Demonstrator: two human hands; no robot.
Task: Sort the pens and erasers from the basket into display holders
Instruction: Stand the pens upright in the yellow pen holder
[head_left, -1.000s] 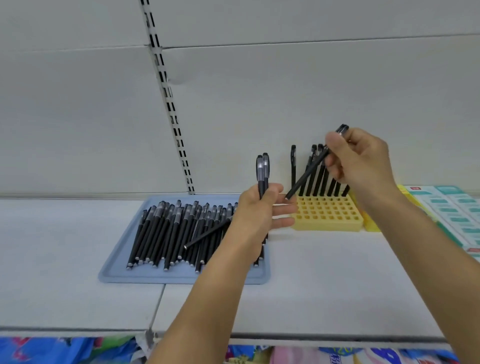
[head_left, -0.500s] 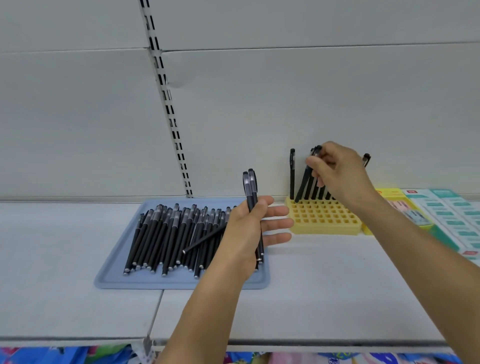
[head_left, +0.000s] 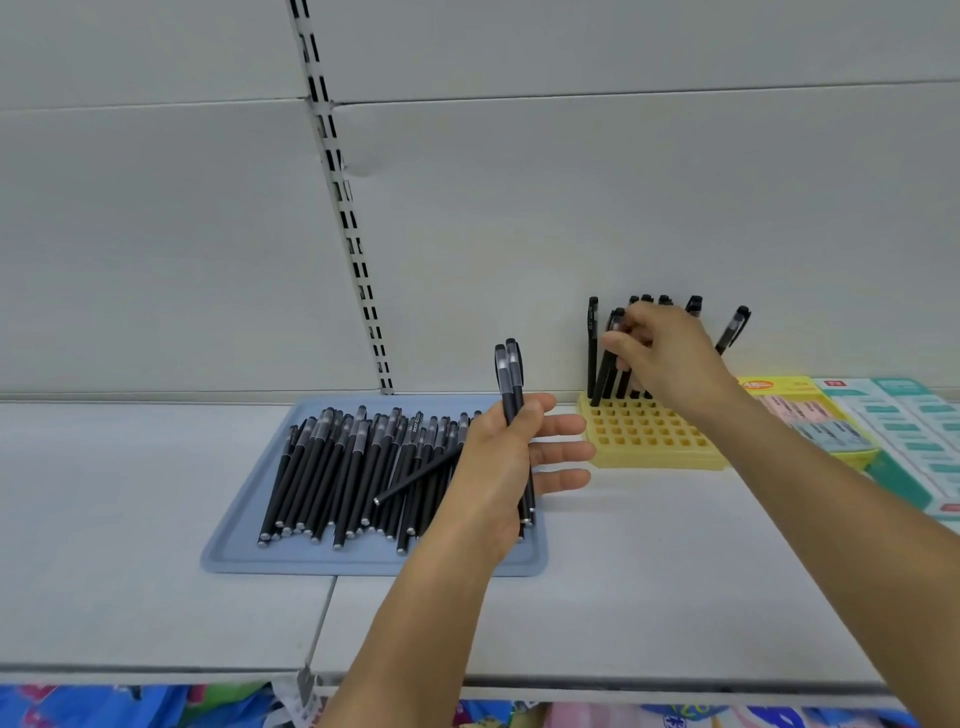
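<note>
A yellow grid pen holder (head_left: 649, 436) stands on the white shelf against the back wall, with several black pens upright in its back row. My right hand (head_left: 670, 353) pinches one black pen (head_left: 605, 364) whose tip sits in a back-left hole of the holder. My left hand (head_left: 504, 457) hovers over the right edge of a blue tray (head_left: 244, 540) and grips two black pens (head_left: 511, 384) upright between thumb and palm, other fingers spread. Many black pens (head_left: 353, 467) lie side by side in the tray.
Boxes of erasers, a yellow one (head_left: 800, 415) and teal-and-white ones (head_left: 914, 431), lie right of the holder. A slotted shelf upright (head_left: 343, 208) runs up the back wall. The shelf's front edge (head_left: 571, 680) is close to me, with colourful goods below it.
My right hand has lowered its pen from a slant in the air down into the holder's back-left area. My left hand sank slightly, still holding its two pens.
</note>
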